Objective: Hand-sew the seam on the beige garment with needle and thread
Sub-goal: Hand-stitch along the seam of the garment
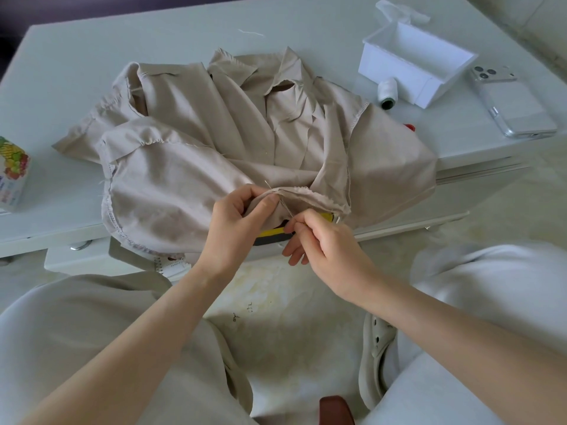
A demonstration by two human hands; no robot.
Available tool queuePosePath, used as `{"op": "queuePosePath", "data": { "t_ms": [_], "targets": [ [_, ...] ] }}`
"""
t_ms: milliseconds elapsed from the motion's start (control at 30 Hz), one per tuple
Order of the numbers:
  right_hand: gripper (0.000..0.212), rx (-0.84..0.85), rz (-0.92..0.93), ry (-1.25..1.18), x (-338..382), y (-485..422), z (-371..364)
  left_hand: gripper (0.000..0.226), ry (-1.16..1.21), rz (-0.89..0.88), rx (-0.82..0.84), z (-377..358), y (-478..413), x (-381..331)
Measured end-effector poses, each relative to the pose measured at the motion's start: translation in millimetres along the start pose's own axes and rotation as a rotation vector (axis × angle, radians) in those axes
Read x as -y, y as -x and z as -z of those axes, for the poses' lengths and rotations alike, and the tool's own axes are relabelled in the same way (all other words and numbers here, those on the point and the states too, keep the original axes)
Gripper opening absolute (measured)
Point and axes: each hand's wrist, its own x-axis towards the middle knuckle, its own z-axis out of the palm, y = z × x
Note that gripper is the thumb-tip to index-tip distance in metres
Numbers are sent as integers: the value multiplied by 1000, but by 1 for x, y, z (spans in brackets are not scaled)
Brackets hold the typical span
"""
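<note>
The beige garment (214, 127) lies crumpled across the pale table (76, 56), its near part hanging over the front edge. My left hand (236, 222) pinches a folded, frayed seam edge (310, 194) of the garment between thumb and fingers. A thin needle (280, 200) runs slantwise through that fold, its tip sticking out above my left thumb. My right hand (322, 237) pinches the needle's lower end just right of my left hand. The thread itself is too fine to make out.
A white thread spool (388, 92) lies beside an open white box (417, 62) at the back right, with a phone (512, 102) further right. A printed carton (12, 173) stands at the left edge. A yellow-and-black object (276, 234) peeks from under the fabric.
</note>
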Motion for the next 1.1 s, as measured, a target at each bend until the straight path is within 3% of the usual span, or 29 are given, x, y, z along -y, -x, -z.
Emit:
{"op": "queuePosePath", "data": {
  "t_ms": [300, 533, 667, 767, 833, 967, 1100],
  "targets": [
    [21, -71, 108, 160, -5, -3, 1, 16, -19, 3, 194, -3, 6, -1],
    [33, 125, 272, 524, -15, 5, 1, 21, -43, -44, -8, 0, -2, -3],
    [23, 341, 368, 770, -34, 13, -6, 20, -21, -35, -109, 7, -8, 1],
    [30, 597, 322, 915, -43, 19, -10, 21, -16, -42, -121, 9, -10, -1],
    [31, 675, 285, 977, -44, 21, -10, 22, -38, -49, -118, 9, -10, 1],
    [33, 653, 163, 986, -52, 19, -8, 22, -74, -75, -95, 6, -8, 1],
    [42, 572, 156, 916, -49, 13, -3, 20, -78, -57, -69, 8, -9, 2]
  ]
}}
